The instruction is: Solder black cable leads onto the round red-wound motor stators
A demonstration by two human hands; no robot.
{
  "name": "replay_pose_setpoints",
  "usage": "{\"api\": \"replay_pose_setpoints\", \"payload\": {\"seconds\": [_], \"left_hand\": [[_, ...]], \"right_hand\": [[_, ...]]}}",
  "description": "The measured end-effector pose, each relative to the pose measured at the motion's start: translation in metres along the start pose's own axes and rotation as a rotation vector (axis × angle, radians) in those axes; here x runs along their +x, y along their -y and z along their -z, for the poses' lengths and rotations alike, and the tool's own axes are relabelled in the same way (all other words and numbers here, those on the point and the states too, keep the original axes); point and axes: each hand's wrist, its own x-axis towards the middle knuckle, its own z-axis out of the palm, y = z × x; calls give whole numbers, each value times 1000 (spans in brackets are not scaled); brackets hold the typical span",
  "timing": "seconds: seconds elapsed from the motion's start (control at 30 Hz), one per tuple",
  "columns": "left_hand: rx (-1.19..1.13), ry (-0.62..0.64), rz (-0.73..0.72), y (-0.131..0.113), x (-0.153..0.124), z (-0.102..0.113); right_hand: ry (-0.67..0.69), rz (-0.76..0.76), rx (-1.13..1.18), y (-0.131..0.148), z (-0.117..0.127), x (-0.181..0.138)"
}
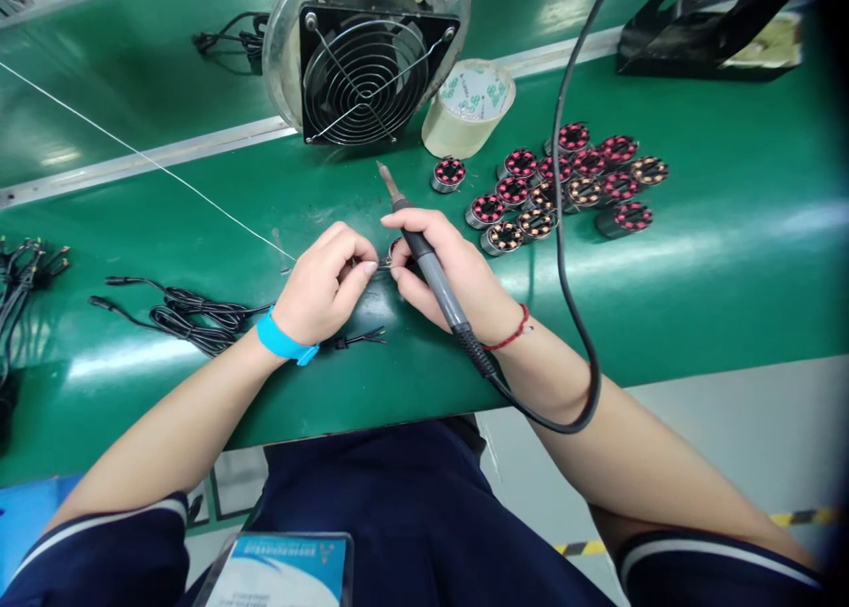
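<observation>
My right hand (451, 275) is closed round a soldering iron (434, 280), its metal tip pointing up and away over the bench. The thumb and fingertips of this hand also meet by the small wire ends. My left hand (328, 280) pinches a thin black cable (383, 269) right beside them. Between the two hands a wound motor stator (393, 249) is mostly hidden by fingers. A thin white strand (199, 189), perhaps solder wire, comes from the upper left to my left hand. Another cable end with bared wires (362, 338) lies below the left wrist.
Several stators with red or copper windings (554, 182) stand at the right. Behind my hands are a round fan (364, 80) and a tape roll (468, 111). Coiled black cables (199, 315) lie at left. The iron's cord (563, 191) loops over my right forearm. A black stand (703, 32) is far right.
</observation>
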Motion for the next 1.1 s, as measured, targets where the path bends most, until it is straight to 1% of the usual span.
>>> {"api": "replay_pose_setpoints", "payload": {"seconds": [0.17,0.37,0.5,0.67,0.73,0.83,0.93,1.1], "left_hand": [[36,6,-29,-2,1,-2],[99,25,-56,1,0,-3],[158,14,-111,5,-1,-7],[186,15,-158,8,-3,-10],[159,17,-143,7,-2,-10],[49,31,-47,6,-2,-10],[-10,44,35,6,0,-12],[8,65,71,12,1,-15]], "right_hand": [[-15,-10,79,-2,0,1],[-19,4,86,-3,-2,1],[-50,18,87,-5,-5,2],[-61,-40,159,-3,-4,3],[-58,-70,211,-2,-3,3],[-46,-62,231,-3,-1,3],[6,-30,155,-7,4,2],[53,3,29,-14,12,1]]}}
